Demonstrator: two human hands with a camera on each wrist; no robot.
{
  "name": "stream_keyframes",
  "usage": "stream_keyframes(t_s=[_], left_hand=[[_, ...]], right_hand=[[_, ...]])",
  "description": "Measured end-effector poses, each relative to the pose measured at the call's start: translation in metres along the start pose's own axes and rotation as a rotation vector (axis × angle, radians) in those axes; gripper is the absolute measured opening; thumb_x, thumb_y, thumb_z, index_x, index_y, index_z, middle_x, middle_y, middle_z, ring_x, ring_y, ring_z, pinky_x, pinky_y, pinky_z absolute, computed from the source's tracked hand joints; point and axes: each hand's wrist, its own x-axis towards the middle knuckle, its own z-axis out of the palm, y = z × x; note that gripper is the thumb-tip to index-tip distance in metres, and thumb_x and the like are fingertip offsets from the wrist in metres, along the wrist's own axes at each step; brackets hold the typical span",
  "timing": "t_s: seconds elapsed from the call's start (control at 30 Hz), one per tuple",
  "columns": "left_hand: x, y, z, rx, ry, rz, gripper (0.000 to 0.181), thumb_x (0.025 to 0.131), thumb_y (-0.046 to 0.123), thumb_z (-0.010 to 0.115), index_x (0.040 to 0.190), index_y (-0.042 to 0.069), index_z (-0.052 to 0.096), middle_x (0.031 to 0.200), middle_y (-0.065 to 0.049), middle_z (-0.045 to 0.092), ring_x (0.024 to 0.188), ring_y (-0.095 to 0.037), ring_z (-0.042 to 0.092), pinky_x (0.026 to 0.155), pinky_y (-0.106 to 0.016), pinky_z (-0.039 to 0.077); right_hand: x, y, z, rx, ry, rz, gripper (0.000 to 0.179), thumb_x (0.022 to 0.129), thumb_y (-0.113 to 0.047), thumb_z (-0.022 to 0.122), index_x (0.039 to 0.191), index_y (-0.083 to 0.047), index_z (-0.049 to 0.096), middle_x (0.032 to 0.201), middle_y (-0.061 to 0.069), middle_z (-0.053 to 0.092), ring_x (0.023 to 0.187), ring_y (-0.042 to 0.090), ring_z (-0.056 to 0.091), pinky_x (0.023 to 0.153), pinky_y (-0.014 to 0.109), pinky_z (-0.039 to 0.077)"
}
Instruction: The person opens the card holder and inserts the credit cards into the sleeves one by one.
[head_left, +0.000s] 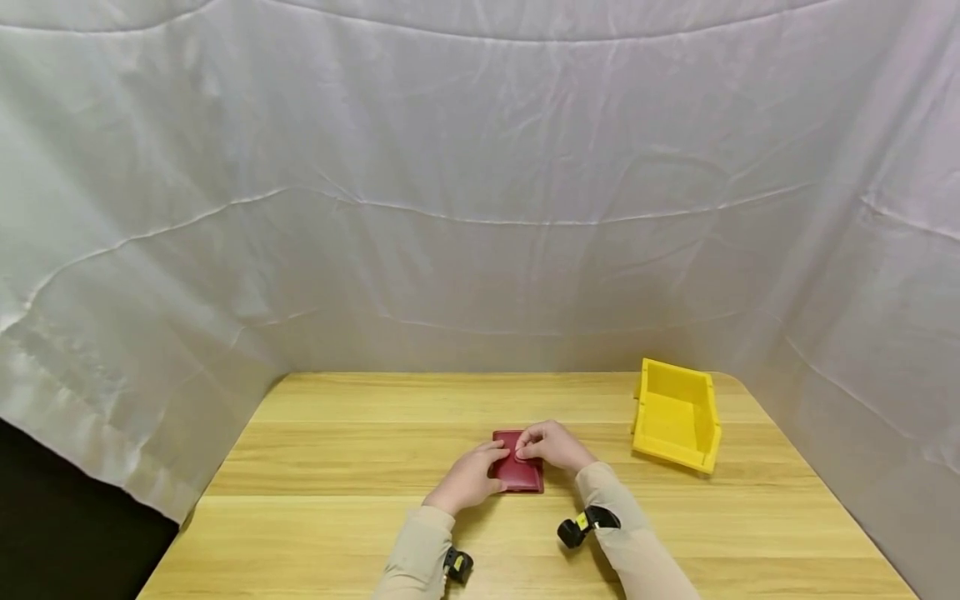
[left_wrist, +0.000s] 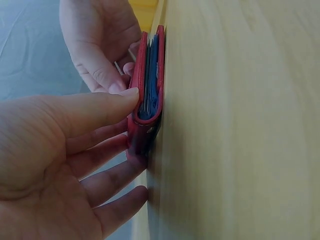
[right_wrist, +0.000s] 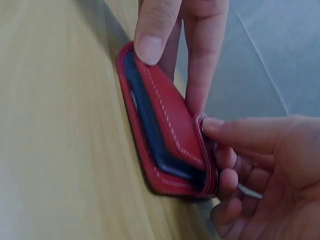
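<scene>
A red leather wallet (head_left: 519,477) with pale stitching lies folded on the table. In the left wrist view, cards and a dark blue lining show between its covers. My left hand (head_left: 468,482) rests on it from the left, the thumb on the cover by the near edge and the nearly straight fingers spread along the fold and top. From the right, my right hand (head_left: 557,447) pinches the wallet's short strap (right_wrist: 205,150) between thumb and curled fingers. A thin pale edge (right_wrist: 250,192) shows among the right fingers; what it belongs to is hidden.
A yellow plastic bin (head_left: 675,421) stands at the back right of the wooden table (head_left: 337,467). Pale grey curtains (head_left: 480,275) hang behind and along both sides. Each forearm wears a black wrist camera.
</scene>
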Motion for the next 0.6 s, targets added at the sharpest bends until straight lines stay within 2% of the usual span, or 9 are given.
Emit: stream_keyframes(t_s=[0.17, 0.27, 0.4, 0.6], left_hand=[[-0.0003, -0.0017, 0.0010, 0.002, -0.007, -0.008, 0.053, 0.084, 0.013, 0.073, 0.133, 0.001, 0.058, 0.145, -0.016, 0.051, 0.135, -0.036, 0.047, 0.112, -0.049, 0.040], [-0.0001, -0.0014, 0.0005, 0.003, -0.009, -0.005, 0.053, 0.084, 0.013, 0.073, 0.133, 0.001, 0.058, 0.145, -0.016, 0.051, 0.135, -0.036, 0.047, 0.112, -0.050, 0.040], [0.0004, -0.0012, 0.0009, 0.003, -0.010, 0.000, 0.053, 0.083, 0.013, 0.073, 0.133, 0.001, 0.058, 0.145, -0.017, 0.051, 0.134, -0.037, 0.048, 0.112, -0.050, 0.040], [0.0009, -0.0018, 0.0010, -0.007, -0.010, 0.003, 0.053, 0.085, 0.013, 0.072, 0.133, 0.000, 0.057, 0.145, -0.017, 0.051, 0.134, -0.037, 0.048, 0.112, -0.050, 0.041]], right_hand=[[0.0037, -0.0056, -0.0001, 0.019, -0.017, 0.051, 0.011, 0.082, -0.007, 0.073, 0.083, 0.003, 0.072, 0.079, 0.006, 0.071, 0.073, 0.009, 0.053, 0.068, 0.022, 0.044], [0.0061, -0.0053, -0.0019, 0.036, -0.039, 0.062, 0.013, 0.080, -0.007, 0.073, 0.084, 0.005, 0.072, 0.076, 0.004, 0.070, 0.069, 0.009, 0.053, 0.064, 0.022, 0.044], [0.0077, -0.0039, -0.0027, 0.036, -0.045, 0.090, 0.013, 0.079, -0.007, 0.074, 0.084, 0.005, 0.071, 0.074, -0.001, 0.067, 0.068, 0.009, 0.051, 0.061, 0.022, 0.043], [0.0055, -0.0077, -0.0041, 0.048, -0.047, 0.095, 0.007, 0.077, -0.005, 0.073, 0.079, 0.001, 0.070, 0.076, 0.002, 0.065, 0.067, 0.011, 0.052, 0.058, 0.021, 0.044]])
